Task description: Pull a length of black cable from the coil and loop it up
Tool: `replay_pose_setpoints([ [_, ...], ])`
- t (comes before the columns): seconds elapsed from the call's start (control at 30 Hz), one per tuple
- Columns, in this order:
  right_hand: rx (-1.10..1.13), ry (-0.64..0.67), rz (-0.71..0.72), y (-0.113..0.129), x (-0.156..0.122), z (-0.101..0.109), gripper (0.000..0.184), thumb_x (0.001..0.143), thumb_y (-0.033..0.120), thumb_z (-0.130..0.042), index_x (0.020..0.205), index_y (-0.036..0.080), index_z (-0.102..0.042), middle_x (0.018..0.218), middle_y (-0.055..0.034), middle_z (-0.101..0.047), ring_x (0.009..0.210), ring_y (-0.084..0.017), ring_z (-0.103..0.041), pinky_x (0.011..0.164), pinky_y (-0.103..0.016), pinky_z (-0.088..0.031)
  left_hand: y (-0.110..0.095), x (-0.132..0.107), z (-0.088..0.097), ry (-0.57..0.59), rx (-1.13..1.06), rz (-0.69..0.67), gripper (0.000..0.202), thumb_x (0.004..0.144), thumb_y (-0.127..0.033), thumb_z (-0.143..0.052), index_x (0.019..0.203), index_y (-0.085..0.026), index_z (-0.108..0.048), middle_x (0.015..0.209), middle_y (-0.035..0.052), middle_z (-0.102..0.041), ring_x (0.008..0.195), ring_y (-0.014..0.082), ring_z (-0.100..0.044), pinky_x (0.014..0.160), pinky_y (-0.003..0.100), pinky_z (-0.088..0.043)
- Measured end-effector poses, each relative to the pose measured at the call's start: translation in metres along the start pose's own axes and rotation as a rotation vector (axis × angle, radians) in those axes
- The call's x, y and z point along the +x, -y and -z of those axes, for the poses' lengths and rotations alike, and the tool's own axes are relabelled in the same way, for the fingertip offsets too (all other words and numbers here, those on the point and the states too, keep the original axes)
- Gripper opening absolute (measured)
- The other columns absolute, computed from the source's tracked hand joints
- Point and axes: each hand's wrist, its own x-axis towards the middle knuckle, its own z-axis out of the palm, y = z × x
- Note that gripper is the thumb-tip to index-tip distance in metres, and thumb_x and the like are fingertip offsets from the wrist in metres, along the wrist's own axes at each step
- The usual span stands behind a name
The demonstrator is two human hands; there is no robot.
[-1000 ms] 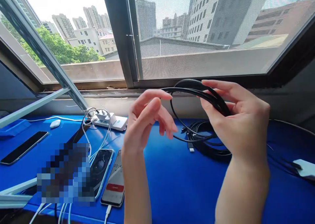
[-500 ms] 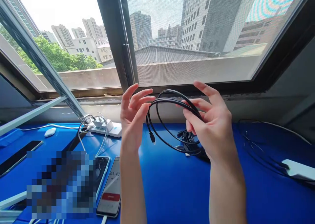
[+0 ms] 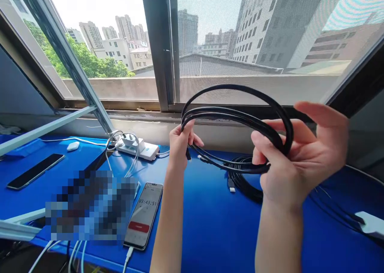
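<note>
A black cable (image 3: 231, 87) hangs in wide loops between my two hands, above the blue tabletop. My left hand (image 3: 182, 141) is closed on the left side of the loops, and a plug end dangles just beneath it. My right hand (image 3: 297, 157) pinches the bundled right side between thumb and fingers, its index finger raised. Below and behind the held loops lies another coiled black cable (image 3: 247, 187) with a USB plug (image 3: 232, 186) sticking out; the held loops and my right hand partly cover it.
On the left are a phone showing a timer (image 3: 144, 217), a dark phone (image 3: 36, 171), a white mouse (image 3: 73, 146) and a power strip (image 3: 144, 149) with cords. A metal frame (image 3: 75, 69) slants across the left. A white adapter (image 3: 372, 223) sits at right, the window behind.
My left hand, open before, has closed on the cable. My right hand has moved right, nearer the camera, and the loops are wider. The view has shifted slightly.
</note>
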Motion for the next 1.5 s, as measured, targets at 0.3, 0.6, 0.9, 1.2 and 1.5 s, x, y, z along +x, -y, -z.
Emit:
replay_pose_setpoints([
  [0.3,-0.396,0.291,-0.156,-0.028,0.007,0.008,0.035,0.070,0.030,-0.069,0.104,0.023,-0.062,0.071,0.0013,-0.066,0.058,-0.015,-0.063,0.052,-0.025,-0.053,-0.010,-0.004,0.008,-0.328,0.034,-0.184,0.051,0.072,-0.030,-0.065,0.036,-0.018,-0.030,0.029,-0.0084,-0.027,0.025,0.0022,-0.024,0.030,0.019,-0.016],
  [0.6,0.231,0.368,-0.287,-0.010,0.001,-0.003,0.014,0.077,0.030,-0.067,0.087,0.022,-0.069,0.036,0.0107,-0.036,0.025,-0.003,-0.031,0.025,-0.016,-0.025,-0.014,-0.007,-0.006,-0.206,-0.135,-0.002,0.050,0.082,-0.018,-0.048,0.035,-0.018,-0.028,0.029,-0.0073,-0.024,0.026,0.0024,-0.022,0.031,0.018,-0.016],
  [0.9,0.032,0.084,-0.377,-0.004,0.006,0.003,0.025,0.066,0.023,-0.074,0.090,0.024,-0.073,0.035,0.0089,-0.038,0.023,-0.002,-0.026,0.022,-0.018,-0.013,0.027,0.008,-0.009,0.211,0.242,0.314,0.048,0.089,-0.025,-0.038,0.046,-0.015,-0.056,0.038,0.0011,-0.052,0.041,0.0083,-0.051,0.049,0.017,-0.041],
  [1.2,-0.099,0.010,-0.295,-0.001,0.004,0.004,0.026,0.068,0.028,-0.074,0.094,0.028,-0.072,0.047,0.0056,-0.054,0.028,-0.003,-0.032,0.022,-0.021,-0.016,0.039,0.011,-0.017,0.205,0.385,0.270,0.049,0.090,-0.035,-0.039,0.050,-0.016,-0.059,0.047,0.0009,-0.057,0.049,0.0097,-0.053,0.052,0.019,-0.042],
  [1.5,-0.114,0.259,-0.152,-0.015,0.002,-0.002,0.026,0.068,0.021,-0.073,0.093,0.024,-0.071,0.048,0.0085,-0.054,0.033,-0.005,-0.046,0.029,-0.019,-0.036,0.026,0.013,0.005,-0.203,0.331,0.113,0.066,0.092,-0.048,-0.029,0.033,-0.019,-0.033,0.032,-0.0023,-0.034,0.035,0.0079,-0.043,0.044,0.020,-0.037],
])
